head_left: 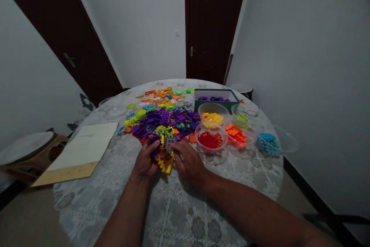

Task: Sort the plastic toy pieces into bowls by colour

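My left hand (146, 158) is closed around several purple plastic building pieces (156, 147) with notched edges. Close against it are yellow building pieces (166, 165), between my two hands just above the table. My right hand (186, 160) has its fingers curled, with the fingertips at a grey square piece (170, 142) and the yellow ones. What its fingers pinch, if anything, is hidden. Right beyond both hands spreads a heap of mixed pieces, mostly purple (164, 118), with green, blue and orange ones around.
Clear tubs hold yellow (212, 118), red (209, 140), orange (236, 135), green (243, 118) and blue (268, 143) pieces on the right. Behind them stands a dark green box (199, 104) with purple pieces. A paper pad (86, 143) lies left; glasses (253, 112) rest far right.
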{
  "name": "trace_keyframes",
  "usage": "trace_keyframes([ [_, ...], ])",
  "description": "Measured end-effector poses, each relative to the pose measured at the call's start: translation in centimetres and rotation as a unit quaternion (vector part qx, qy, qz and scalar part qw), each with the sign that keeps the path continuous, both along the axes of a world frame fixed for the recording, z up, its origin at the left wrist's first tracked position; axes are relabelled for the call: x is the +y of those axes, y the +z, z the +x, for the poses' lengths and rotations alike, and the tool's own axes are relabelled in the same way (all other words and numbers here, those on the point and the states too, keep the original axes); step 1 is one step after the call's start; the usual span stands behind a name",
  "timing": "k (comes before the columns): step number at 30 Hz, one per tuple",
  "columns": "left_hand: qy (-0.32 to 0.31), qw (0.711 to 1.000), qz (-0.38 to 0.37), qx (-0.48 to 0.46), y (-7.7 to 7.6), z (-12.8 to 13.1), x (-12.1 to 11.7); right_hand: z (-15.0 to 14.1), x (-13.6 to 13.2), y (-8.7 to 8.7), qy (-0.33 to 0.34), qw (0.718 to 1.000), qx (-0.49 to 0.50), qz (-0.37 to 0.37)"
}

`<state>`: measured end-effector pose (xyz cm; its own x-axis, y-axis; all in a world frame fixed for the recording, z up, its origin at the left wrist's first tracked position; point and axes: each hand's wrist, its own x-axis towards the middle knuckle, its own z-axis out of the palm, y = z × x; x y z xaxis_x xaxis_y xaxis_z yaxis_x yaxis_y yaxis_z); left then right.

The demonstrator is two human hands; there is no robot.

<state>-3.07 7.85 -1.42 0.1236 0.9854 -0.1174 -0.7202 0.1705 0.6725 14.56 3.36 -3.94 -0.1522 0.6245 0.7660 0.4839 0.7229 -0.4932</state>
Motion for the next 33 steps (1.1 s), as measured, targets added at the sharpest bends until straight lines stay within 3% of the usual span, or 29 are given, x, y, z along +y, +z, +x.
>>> trace_keyframes([
  [15, -0.013, 1.000, 0.024, 0.004, 0.6, -0.2, 0.3, 2.2, -0.4, 4.6, -0.042, 0.998, 0.005, 0.038],
  [19, -0.015, 1.000, 0.017, 0.013, 0.8, 0.3, 0.0, 3.9, -0.7, 6.7, -0.056, 0.996, -0.061, -0.019],
  [23, -0.004, 1.000, 0.012, 0.025, 0.8, 0.6, -0.1, 6.1, -0.4, 9.3, -0.066, 0.977, -0.168, -0.118],
  [27, 0.001, 0.999, 0.015, 0.044, 0.8, 1.1, -0.2, 7.3, 3.5, 11.9, -0.066, 0.955, -0.232, -0.174],
  [33, -0.008, 0.997, 0.004, 0.081, 0.8, 1.4, -0.4, 6.7, 14.8, 14.4, -0.196, 0.918, -0.248, -0.237],
])
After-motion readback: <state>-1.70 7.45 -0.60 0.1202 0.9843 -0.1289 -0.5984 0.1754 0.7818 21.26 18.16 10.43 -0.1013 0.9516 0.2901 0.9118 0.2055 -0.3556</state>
